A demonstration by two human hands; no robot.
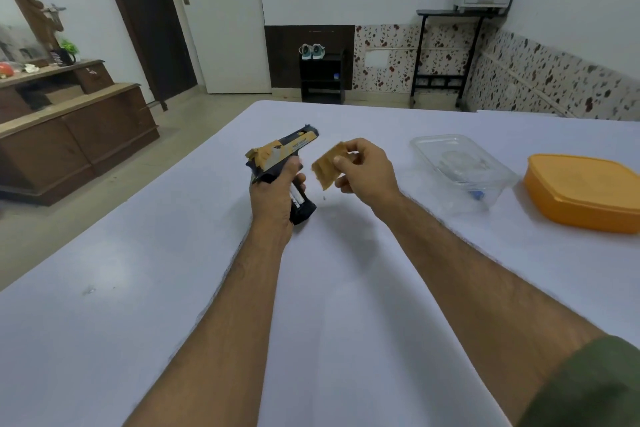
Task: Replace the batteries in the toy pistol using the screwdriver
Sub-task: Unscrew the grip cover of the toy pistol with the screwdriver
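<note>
Right now the person holds both arms out over a white desk (138,288). The left hand (273,198) is wrapped around the grip of the toy pistol (282,152), a black and yellow-tan piece held above the desk with its muzzle pointing away toward the far wall. The side of the grip stands uncovered, and a white battery (297,197) shows in the opening just beside the fingers. The right hand (367,166) pinches a tan ribbed cover panel (327,165) between thumb and fingers, holding it just beside the pistol but not touching it. A tiny dark speck (324,198) lies on the desk under that panel; I cannot tell what it is. Off to the right a clear plastic box (460,166) sits on the desk, with something small and blue (478,195) at its near end, and an orange lidded container (585,191) rests beside it.
</note>
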